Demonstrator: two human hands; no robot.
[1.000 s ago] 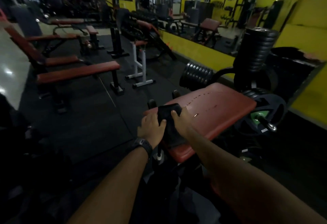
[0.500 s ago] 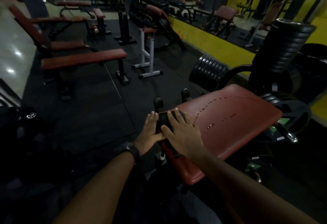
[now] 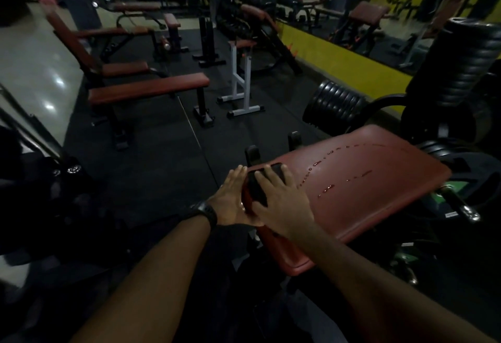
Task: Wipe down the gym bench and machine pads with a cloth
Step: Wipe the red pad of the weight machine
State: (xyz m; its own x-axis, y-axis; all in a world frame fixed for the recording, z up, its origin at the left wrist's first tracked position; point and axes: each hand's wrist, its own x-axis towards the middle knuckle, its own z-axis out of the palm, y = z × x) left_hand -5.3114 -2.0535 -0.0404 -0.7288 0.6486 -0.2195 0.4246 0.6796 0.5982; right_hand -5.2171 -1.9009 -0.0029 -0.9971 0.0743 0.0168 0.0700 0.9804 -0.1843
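Observation:
A wide red machine pad (image 3: 374,180) fills the right middle of the head view, with a line of liquid drops across its top. A dark folded cloth (image 3: 261,184) lies on the pad's near left corner. My right hand (image 3: 282,201) lies flat on the cloth, fingers straight and spread, pressing it down. My left hand (image 3: 233,201), with a black watch on the wrist, rests with straight fingers against the pad's left edge beside the cloth. Most of the cloth is hidden under my right hand.
Black weight plates (image 3: 336,107) are stacked behind the pad, with a taller stack (image 3: 466,66) at right. A plate with a green hub (image 3: 461,185) sits on a bar right of the pad. A red flat bench (image 3: 149,88) and white stand (image 3: 241,82) are on the black rubber floor.
My hands went from gripping the cloth at the pad's corner to lying flat, the right one pressing the cloth onto the pad. The view has moved closer and lower.

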